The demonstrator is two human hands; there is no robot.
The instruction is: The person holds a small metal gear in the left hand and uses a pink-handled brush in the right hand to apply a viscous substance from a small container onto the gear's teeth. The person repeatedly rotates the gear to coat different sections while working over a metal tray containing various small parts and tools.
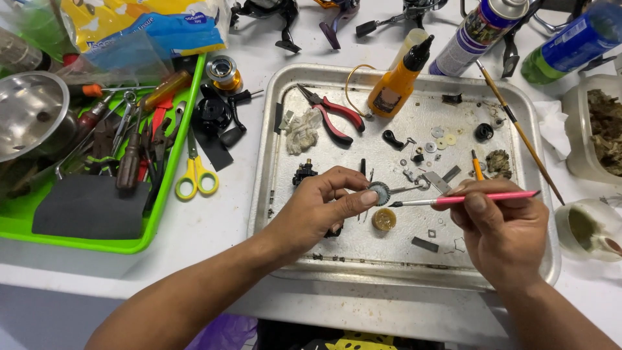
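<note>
A person works over a metal tray (278, 129) on a white counter (214, 227). The left hand (317, 207) has its grip closed on a small toothed gear (379, 192), pinched between thumb and fingertips just above the tray's middle. The right hand (502, 227) has its grip closed around a pink-handled brush (466, 199), held level, its dark tip touching the gear's right edge. A small amber disc (383, 220) lies on the tray just below the gear. Farther back on the tray sit red-handled pliers (337, 116), an amber bottle (398, 78) with a black nozzle, a wad of white rag (303, 129) and scattered washers and small parts. To the left, a green tray (165, 194) holds screwdrivers and other tools, with yellow scissors (196, 172) beside it. 2 spray cans (479, 32) stand at the back right.
</note>
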